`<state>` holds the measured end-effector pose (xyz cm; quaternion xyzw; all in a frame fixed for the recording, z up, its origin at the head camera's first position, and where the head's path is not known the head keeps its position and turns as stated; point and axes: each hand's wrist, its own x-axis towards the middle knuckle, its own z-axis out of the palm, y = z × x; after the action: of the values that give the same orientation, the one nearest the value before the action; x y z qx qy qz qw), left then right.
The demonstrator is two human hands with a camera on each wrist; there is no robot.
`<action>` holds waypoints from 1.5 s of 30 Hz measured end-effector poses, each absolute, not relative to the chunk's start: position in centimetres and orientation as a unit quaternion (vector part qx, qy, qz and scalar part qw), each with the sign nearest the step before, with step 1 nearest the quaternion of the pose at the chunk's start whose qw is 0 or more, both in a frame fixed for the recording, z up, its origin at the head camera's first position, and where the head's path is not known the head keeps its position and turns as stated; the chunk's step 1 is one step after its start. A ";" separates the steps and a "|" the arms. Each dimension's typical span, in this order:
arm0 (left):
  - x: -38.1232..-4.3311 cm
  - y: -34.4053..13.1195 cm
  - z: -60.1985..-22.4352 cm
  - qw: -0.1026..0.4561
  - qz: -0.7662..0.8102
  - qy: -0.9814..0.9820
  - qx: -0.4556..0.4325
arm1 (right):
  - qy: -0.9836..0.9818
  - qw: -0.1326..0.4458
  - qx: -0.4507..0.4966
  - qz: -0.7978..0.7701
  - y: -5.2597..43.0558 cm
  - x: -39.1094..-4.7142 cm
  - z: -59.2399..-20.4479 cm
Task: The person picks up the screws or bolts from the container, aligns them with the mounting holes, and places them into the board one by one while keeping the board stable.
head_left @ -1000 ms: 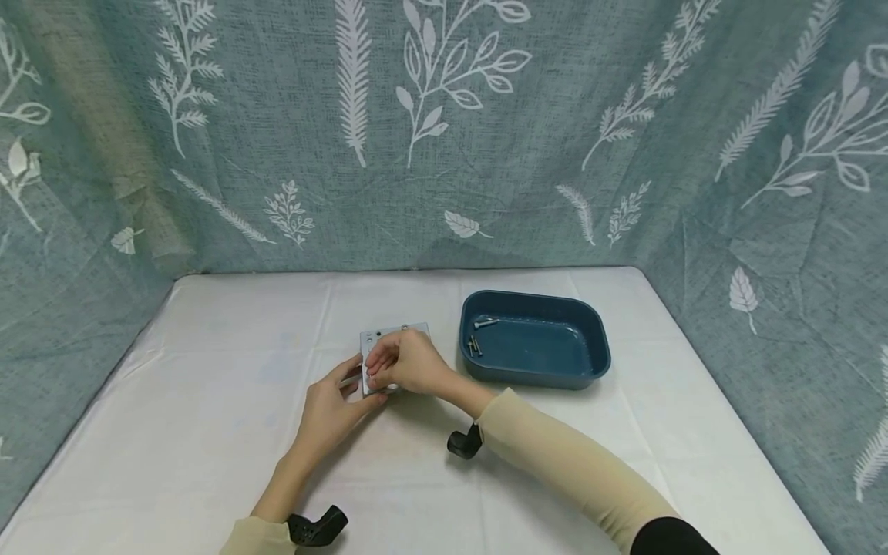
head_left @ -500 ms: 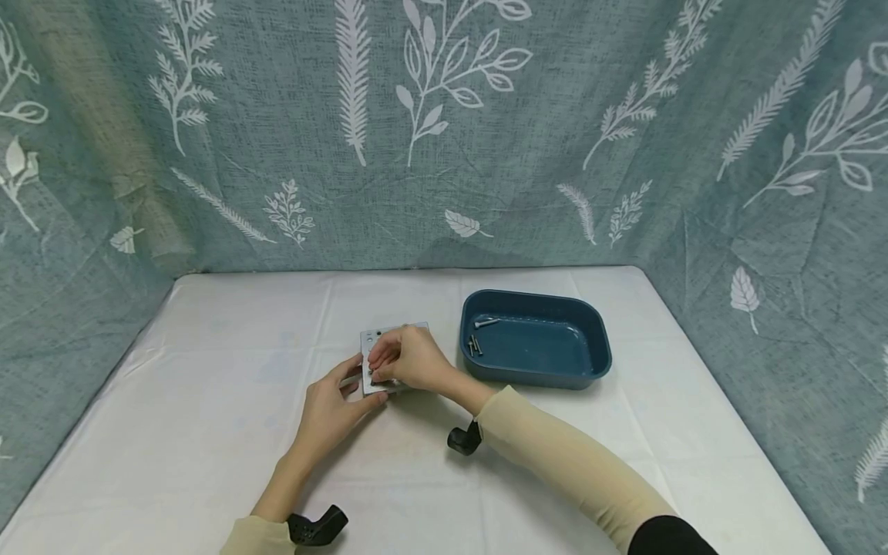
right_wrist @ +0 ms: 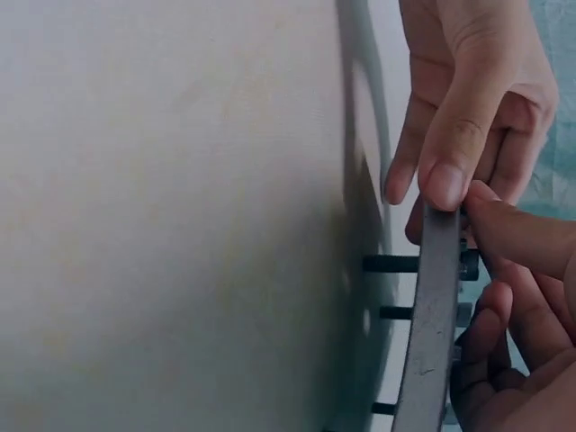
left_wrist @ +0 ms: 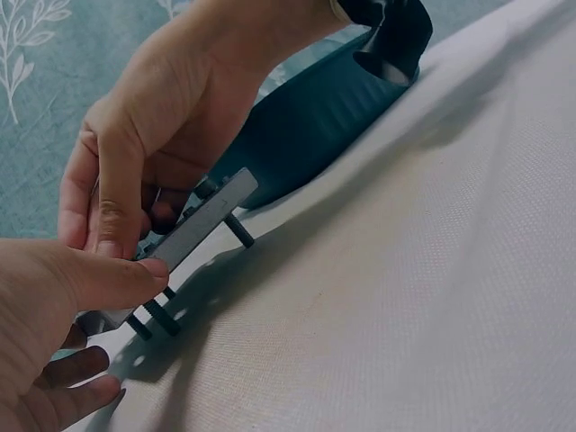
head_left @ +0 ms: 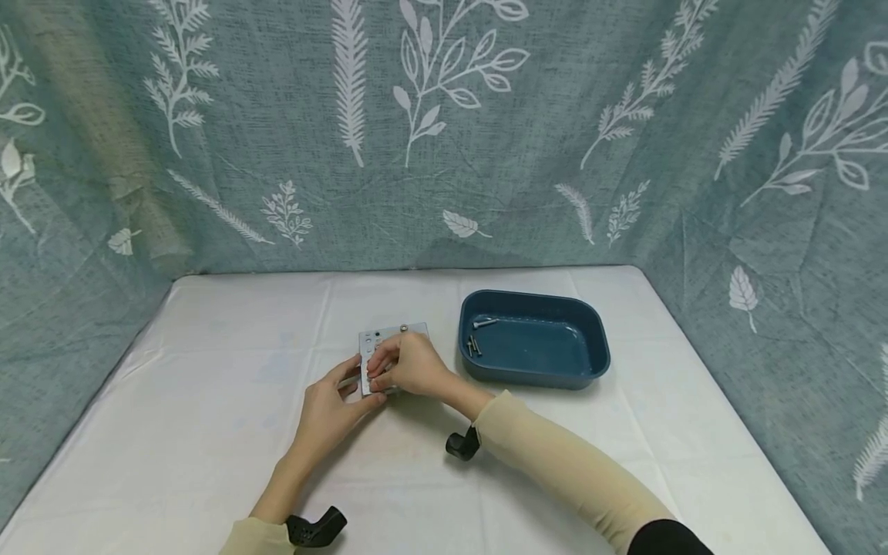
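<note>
A grey metal plate (head_left: pixel 368 348) with rows of holes is held raised off the white cloth. My left hand (head_left: pixel 331 408) grips its left end, thumb on the near edge and fingers round the far side. Over its top face, my right hand (head_left: pixel 415 364) pinches the head of a bolt (right_wrist: pixel 469 265) between thumb and fingers, near the left thumb. Several bolts pass through the plate, and their dark threaded shanks (left_wrist: pixel 239 230) stick out underneath. One bolt head (head_left: pixel 404 328) shows at the plate's far edge. My right fingers hide part of the top face.
A dark blue tray (head_left: pixel 534 378) stands right of the plate, with a longer bolt (head_left: pixel 485 323) and a few short screws (head_left: pixel 475 346) at its left end. White cloth (head_left: pixel 208 401) covers the table; a leaf-patterned green curtain (head_left: pixel 388 216) hangs behind.
My right fingertips make small turning shifts at the bolt, lifting slightly and then coming back down. The left hand and plate stay almost in place.
</note>
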<state>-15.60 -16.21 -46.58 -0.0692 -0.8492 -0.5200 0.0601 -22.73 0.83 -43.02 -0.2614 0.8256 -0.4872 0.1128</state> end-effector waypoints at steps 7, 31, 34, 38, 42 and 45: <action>-15.7 -16.3 -46.7 0.062 -0.516 -0.852 -0.069 | 0.827 0.122 -0.273 -0.477 0.7 -22.7 -43.1; -15.8 -15.7 -46.7 0.053 -0.504 -0.862 -0.032 | 0.751 0.244 -0.149 -0.595 16.3 -32.1 -39.7; -15.8 -15.7 -46.8 0.053 -0.501 -0.863 -0.032 | 0.765 0.255 -0.177 -0.564 16.7 -32.7 -40.1; -15.9 -15.8 -46.9 0.056 -0.501 -0.863 -0.036 | 0.771 0.256 -0.195 -0.550 17.0 -33.5 -40.3; -15.9 -15.8 -46.8 0.056 -0.505 -0.860 -0.036 | 0.782 0.259 -0.230 -0.518 17.1 -34.2 -40.9; -15.9 -15.8 -46.8 0.052 -0.508 -0.859 -0.032 | 0.787 0.265 -0.261 -0.491 17.2 -34.5 -41.6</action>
<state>-15.89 -15.83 -46.81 -0.0324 -0.8592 -0.5080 0.0523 -34.50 17.18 -41.65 -0.2615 0.7874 -0.4913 0.2652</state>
